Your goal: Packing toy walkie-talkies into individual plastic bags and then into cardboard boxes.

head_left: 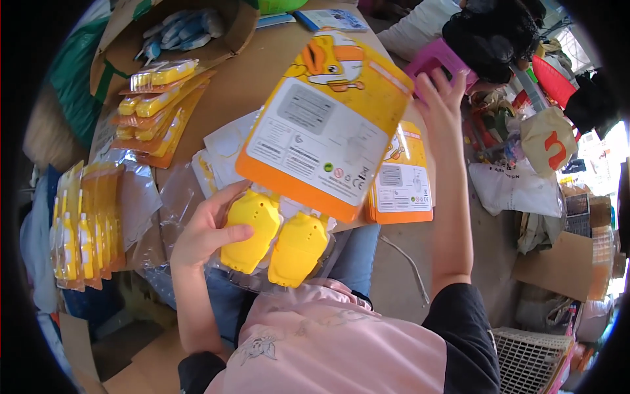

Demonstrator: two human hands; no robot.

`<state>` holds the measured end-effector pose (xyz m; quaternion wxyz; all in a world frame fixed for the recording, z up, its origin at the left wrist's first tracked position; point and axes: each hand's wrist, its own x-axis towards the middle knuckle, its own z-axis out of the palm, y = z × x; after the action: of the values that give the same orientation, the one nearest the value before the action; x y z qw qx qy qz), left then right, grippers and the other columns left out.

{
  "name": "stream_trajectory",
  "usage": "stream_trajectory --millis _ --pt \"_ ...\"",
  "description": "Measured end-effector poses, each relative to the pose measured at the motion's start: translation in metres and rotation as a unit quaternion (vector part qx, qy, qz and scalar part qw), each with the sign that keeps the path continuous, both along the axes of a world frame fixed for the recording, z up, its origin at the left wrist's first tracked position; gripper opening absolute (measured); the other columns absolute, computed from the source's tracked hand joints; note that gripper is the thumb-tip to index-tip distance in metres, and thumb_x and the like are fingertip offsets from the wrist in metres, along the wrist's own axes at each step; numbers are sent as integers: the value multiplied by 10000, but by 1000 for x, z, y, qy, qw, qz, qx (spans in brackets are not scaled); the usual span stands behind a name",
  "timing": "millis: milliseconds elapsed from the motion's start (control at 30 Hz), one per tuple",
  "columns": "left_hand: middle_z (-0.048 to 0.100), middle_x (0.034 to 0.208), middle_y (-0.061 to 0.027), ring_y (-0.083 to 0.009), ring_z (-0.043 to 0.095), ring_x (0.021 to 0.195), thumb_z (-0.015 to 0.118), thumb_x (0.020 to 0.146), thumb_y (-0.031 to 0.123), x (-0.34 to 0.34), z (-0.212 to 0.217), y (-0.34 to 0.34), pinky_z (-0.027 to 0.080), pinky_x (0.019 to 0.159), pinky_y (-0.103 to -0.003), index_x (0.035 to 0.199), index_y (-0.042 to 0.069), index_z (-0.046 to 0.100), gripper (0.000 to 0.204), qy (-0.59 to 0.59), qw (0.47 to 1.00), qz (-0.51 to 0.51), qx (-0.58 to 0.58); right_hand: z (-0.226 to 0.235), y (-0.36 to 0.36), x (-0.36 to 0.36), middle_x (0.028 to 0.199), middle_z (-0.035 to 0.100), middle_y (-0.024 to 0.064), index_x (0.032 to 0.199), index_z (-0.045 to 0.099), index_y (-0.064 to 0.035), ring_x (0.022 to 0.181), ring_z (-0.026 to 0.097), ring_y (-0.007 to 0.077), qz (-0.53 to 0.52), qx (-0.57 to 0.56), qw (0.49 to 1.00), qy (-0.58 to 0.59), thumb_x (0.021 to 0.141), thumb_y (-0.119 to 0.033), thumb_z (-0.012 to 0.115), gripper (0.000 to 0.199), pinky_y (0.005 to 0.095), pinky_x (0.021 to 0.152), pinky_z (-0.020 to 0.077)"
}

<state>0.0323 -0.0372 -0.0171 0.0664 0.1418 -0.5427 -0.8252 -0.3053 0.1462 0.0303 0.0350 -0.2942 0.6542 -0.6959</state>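
Observation:
My left hand is closed on a clear blister tray holding two yellow duck-shaped plastic pieces, with the thumb pressed on the left piece. Directly above, a large yellow-and-orange printed backing card stands tilted, its lower edge covering the top of the tray. My right hand is raised at the card's upper right corner, fingers spread. Whether its thumb touches the card is hard to make out. Behind the card on the right lies a stack of similar cards. Loose white sheets and cards lie partly hidden to the left.
Filled yellow blister packs stand in a row at left, with more stacked beyond. An open cardboard box holds blue-white items. A pink stool and another person's dark-haired head are at far right. A white basket sits lower right.

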Motion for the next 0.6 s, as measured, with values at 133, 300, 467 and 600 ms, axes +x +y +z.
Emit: stream_trajectory --millis 133,300,467,600 --pt "515 1235 -91 -170 487 1145 737 698 30 -6 -1 1 350 997 -300 1332 -31 378 731 -4 1000 -19 8 18 -15 -16 1278 483 181 1446 130 -116 1116 529 236 143 134 978 69 800 -206 713 874 332 900 448" --pt "529 1223 -73 -145 486 1133 763 686 51 -5 -10 -10 361 984 -291 1294 -21 414 705 -28 999 -3 -18 25 -34 13 1108 609 134 1439 212 -148 993 593 153 245 206 947 38 831 -55 641 750 251 834 480" --pt "565 1172 -65 -136 516 1094 715 795 242 -12 -1 -10 400 941 -276 1278 -14 433 616 8 999 34 25 22 -36 18 1210 560 158 1447 182 -181 1099 553 216 265 200 943 40 846 -61 624 757 289 924 442" --pt "603 1098 -69 -123 576 984 660 845 249 -25 1 -9 448 866 -254 1233 -16 480 503 -23 997 63 43 3 -37 21 1362 410 192 1457 45 -159 1214 451 246 315 170 921 154 851 -191 653 859 355 945 419"
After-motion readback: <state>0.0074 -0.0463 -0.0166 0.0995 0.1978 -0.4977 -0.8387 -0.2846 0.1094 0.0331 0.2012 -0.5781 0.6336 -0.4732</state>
